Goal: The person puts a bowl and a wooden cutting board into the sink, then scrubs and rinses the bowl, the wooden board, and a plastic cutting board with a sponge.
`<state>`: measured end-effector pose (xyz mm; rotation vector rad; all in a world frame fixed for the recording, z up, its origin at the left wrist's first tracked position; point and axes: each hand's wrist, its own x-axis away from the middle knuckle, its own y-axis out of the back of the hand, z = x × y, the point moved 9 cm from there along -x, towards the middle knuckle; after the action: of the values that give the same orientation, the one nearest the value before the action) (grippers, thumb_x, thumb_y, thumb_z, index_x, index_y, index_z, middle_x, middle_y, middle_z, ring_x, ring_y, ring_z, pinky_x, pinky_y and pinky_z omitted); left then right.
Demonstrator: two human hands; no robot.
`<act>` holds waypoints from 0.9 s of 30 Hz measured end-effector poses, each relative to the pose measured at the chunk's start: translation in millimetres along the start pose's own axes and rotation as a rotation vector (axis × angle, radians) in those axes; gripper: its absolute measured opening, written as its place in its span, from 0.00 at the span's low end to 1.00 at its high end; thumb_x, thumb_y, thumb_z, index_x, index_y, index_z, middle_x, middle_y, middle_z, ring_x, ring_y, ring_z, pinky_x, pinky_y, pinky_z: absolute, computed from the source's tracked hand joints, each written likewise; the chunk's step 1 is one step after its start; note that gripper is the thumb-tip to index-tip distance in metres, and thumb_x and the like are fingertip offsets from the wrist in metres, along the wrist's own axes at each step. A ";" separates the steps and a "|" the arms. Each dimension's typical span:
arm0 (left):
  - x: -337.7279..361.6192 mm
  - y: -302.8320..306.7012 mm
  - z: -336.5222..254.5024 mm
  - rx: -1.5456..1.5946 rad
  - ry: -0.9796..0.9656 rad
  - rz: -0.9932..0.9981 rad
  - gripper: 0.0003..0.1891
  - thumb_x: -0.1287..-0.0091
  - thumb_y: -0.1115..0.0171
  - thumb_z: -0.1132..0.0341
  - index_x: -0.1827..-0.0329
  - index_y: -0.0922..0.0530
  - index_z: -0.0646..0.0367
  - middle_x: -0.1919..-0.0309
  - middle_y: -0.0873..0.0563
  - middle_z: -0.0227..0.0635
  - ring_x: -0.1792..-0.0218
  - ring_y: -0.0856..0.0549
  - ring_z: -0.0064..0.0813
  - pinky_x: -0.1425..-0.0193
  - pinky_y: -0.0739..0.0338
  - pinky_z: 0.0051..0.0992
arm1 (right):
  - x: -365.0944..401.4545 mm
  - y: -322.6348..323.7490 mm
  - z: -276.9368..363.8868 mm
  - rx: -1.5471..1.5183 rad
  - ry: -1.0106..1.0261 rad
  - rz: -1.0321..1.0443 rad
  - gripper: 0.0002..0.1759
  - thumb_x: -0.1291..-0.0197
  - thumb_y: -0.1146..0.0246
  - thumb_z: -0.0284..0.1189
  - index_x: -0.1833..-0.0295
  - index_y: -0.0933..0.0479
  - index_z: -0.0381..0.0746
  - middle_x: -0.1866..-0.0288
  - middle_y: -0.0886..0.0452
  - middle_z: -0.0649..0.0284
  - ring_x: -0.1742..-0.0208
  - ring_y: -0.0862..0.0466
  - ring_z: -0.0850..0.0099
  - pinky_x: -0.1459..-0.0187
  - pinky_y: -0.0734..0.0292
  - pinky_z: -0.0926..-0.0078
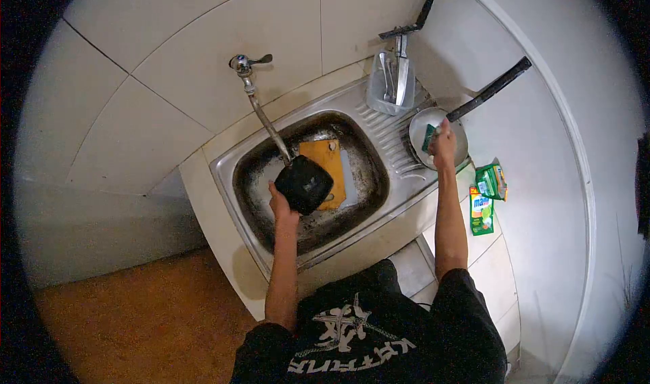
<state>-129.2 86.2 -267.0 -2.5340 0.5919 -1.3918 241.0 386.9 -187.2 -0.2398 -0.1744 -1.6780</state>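
My left hand (283, 204) grips the near-left edge of a black square dish (305, 184) with rounded corners. The dish is held over the sink, right below the end of the tap spout (271, 130). Beneath it, an orange cutting board (323, 155) and a pale flat piece (349, 177) lie in the sink basin (261, 225). Off to the right, my right hand (444, 147) is closed on a green scouring pad (428, 137), above a light-coloured bowl (421, 120). That bowl sits in a round pan (460, 140) on the drainboard.
A clear container (374, 89) with knives and other utensils stands at the back of the ribbed drainboard (371, 121). The pan's black handle (491, 89) sticks up toward the wall. Two green packets (482, 213) lie on the counter at right. The tap lever (261, 60) is on the tiled wall.
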 end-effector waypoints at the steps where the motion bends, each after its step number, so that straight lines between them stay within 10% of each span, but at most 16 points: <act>1: 2.1 -0.2 0.1 -0.012 -0.002 -0.031 0.36 0.38 0.57 0.41 0.39 0.41 0.67 0.43 0.32 0.48 0.48 0.25 0.44 0.52 0.23 0.45 | -1.7 -1.7 -0.6 -0.001 0.000 -0.006 0.23 0.41 0.49 0.52 0.73 0.36 0.43 0.82 0.33 0.68 0.87 0.37 0.81 0.89 0.46 0.82; 7: -31.5 15.2 12.9 0.024 -0.016 0.005 0.36 0.38 0.56 0.41 0.39 0.40 0.66 0.44 0.31 0.46 0.48 0.25 0.44 0.50 0.25 0.45 | 13.4 -20.9 39.4 0.642 0.508 -0.087 0.29 0.37 0.54 0.50 0.74 0.33 0.31 0.85 0.28 0.51 0.83 0.29 0.58 0.77 0.34 0.60; 10: -31.1 6.1 12.9 0.109 0.002 0.209 0.36 0.39 0.55 0.40 0.40 0.38 0.65 0.45 0.29 0.45 0.49 0.24 0.43 0.49 0.26 0.46 | 12.5 -38.0 31.2 0.833 0.392 0.003 0.28 0.37 0.55 0.47 0.67 0.32 0.28 0.74 0.26 0.40 0.72 0.27 0.46 0.65 0.33 0.57; 15: -38.0 18.3 12.8 0.182 0.006 0.185 0.35 0.41 0.50 0.41 0.44 0.34 0.66 0.48 0.26 0.44 0.52 0.22 0.43 0.52 0.24 0.45 | 116.5 -115.0 33.1 0.972 0.957 0.344 0.21 0.42 0.51 0.31 0.52 0.35 0.22 0.51 0.30 0.38 0.50 0.31 0.46 0.49 0.35 0.58; 17: -30.7 12.2 11.8 0.224 -0.009 0.224 0.34 0.41 0.48 0.42 0.46 0.33 0.66 0.49 0.26 0.44 0.52 0.22 0.43 0.52 0.24 0.45 | 166.1 -169.9 1.6 1.242 0.900 0.836 0.20 0.46 0.49 0.25 0.49 0.37 0.23 0.48 0.33 0.38 0.48 0.32 0.43 0.48 0.36 0.56; 19: -12.7 7.6 4.2 0.185 -0.046 0.117 0.32 0.42 0.46 0.44 0.47 0.31 0.66 0.48 0.26 0.44 0.51 0.23 0.42 0.52 0.24 0.45 | 199.5 -185.5 -18.6 0.798 0.592 0.792 0.16 0.43 0.48 0.28 0.51 0.34 0.31 0.54 0.30 0.42 0.50 0.30 0.47 0.49 0.35 0.61; 21: -9.8 10.4 4.2 0.131 -0.064 0.016 0.31 0.42 0.46 0.44 0.49 0.30 0.66 0.52 0.25 0.43 0.55 0.21 0.41 0.55 0.25 0.44 | 229.4 -208.3 -31.3 0.597 0.711 0.785 0.17 0.48 0.45 0.21 0.50 0.35 0.32 0.59 0.29 0.43 0.55 0.28 0.45 0.55 0.32 0.60; 27: -11.4 36.3 13.9 -0.155 -0.086 -0.423 0.29 0.41 0.46 0.44 0.58 0.29 0.68 0.69 0.27 0.37 0.74 0.28 0.32 0.64 0.31 0.38 | 216.1 -223.0 -71.8 0.650 0.633 0.616 0.15 0.51 0.41 0.20 0.55 0.30 0.32 0.60 0.26 0.44 0.59 0.26 0.45 0.59 0.29 0.61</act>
<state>-132.1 58.1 -296.0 -2.9520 0.1548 -1.3934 -8.1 188.4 -195.1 0.6640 -0.1391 -0.9479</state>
